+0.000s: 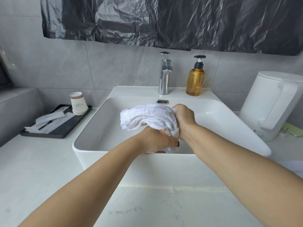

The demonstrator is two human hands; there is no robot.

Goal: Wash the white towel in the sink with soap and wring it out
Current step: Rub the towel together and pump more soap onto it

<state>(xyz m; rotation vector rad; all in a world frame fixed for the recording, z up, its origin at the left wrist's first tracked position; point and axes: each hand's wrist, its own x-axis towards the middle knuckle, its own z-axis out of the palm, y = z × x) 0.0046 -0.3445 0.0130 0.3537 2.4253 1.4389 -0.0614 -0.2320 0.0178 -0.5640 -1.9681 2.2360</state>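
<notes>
White towel [147, 117], looped terry texture, small orange print near its lower fold. Sink [91, 149] glossy white. Tap [164, 74] shiny chrome. Soap bottle [195, 81] see-through amber, black pump top. Paper cups [78, 104] off-white with a brown patterned band at the rim. Tray [65, 130] black, white packets on it. Desk [41, 169] white with faint grey veining. Wall tiles [114, 68] plain grey. Plastic sheet [164, 20] crinkled black. Dark polish on the fingernails.

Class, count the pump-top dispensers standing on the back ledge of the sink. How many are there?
2. A chrome dispenser stands at the middle of the sink ledge, by the wall; an amber soap bottle with a black pump stands to its right. None seems hidden.
</notes>
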